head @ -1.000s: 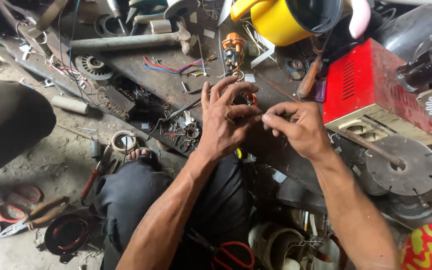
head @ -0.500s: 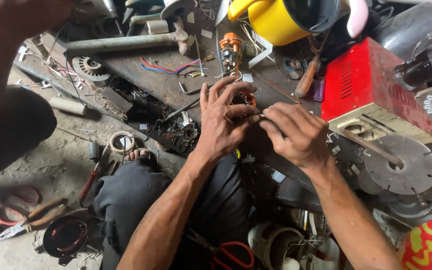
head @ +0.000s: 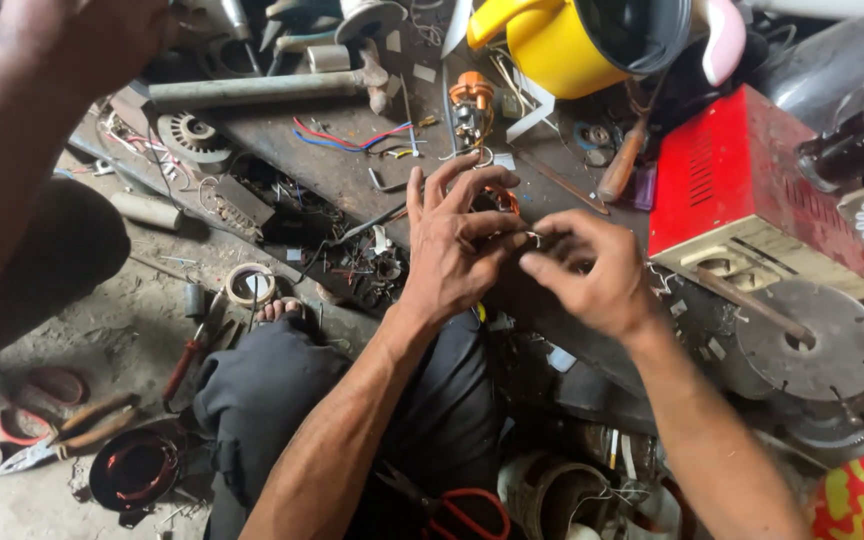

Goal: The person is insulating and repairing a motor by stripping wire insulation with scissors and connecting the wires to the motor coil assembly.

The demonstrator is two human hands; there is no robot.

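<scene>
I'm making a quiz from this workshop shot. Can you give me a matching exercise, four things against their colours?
Things:
1. kettle
2. box-shaped machine
3. cutting disc
4. screwdriver handle

Colours:
a. grey
b. brown
c. yellow
d. red

Pairs: 1-c, 2-d, 3-a, 4-b
</scene>
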